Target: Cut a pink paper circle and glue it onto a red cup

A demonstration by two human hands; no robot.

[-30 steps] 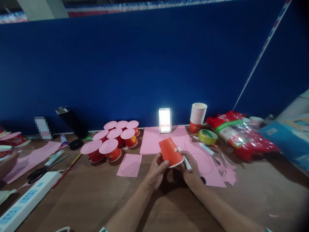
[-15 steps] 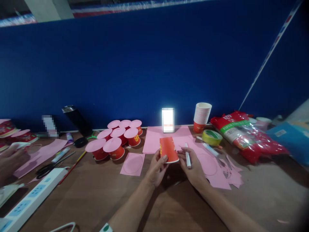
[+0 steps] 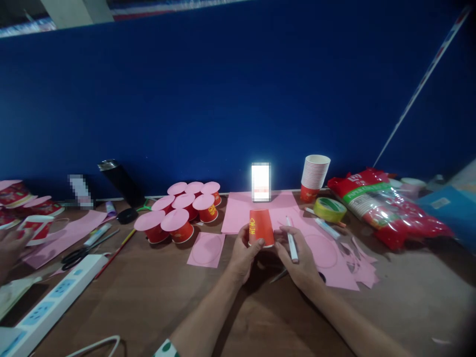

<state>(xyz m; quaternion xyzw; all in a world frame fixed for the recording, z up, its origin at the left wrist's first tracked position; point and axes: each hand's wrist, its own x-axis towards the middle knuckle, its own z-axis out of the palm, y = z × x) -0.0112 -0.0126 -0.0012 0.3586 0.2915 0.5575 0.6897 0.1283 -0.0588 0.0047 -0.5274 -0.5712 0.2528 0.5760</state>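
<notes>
My left hand [image 3: 245, 255] is closed around a red paper cup [image 3: 261, 225] with yellow lettering, held upside down with its white rim at the bottom. At the cup's right side, my right hand [image 3: 297, 255] grips a slim white marker-like pen [image 3: 291, 243], pointing up and away. Its fingertips are close to the cup; contact is unclear. Beneath that hand lie what look like scissors [image 3: 278, 275], mostly hidden. To the left rests a pink paper square [image 3: 206, 249] with a drawn circle. Several red cups topped with pink paper discs [image 3: 174, 220] stand beyond it.
Pink sheets [image 3: 238, 213] lie behind the hands, near a bright phone [image 3: 261, 182]. Rightward are stacked cups [image 3: 315, 173], tape [image 3: 329, 210] and a red plastic pack [image 3: 386, 208]. A power strip [image 3: 55, 302], black flask [image 3: 121, 183] and another person's hand [image 3: 11, 248] are at left.
The cup has turned in my left hand, so its yellow lettering shows more and it stands straighter. My right hand still holds the pen. At far left, the other person's red-and-white cup shows more clearly.
</notes>
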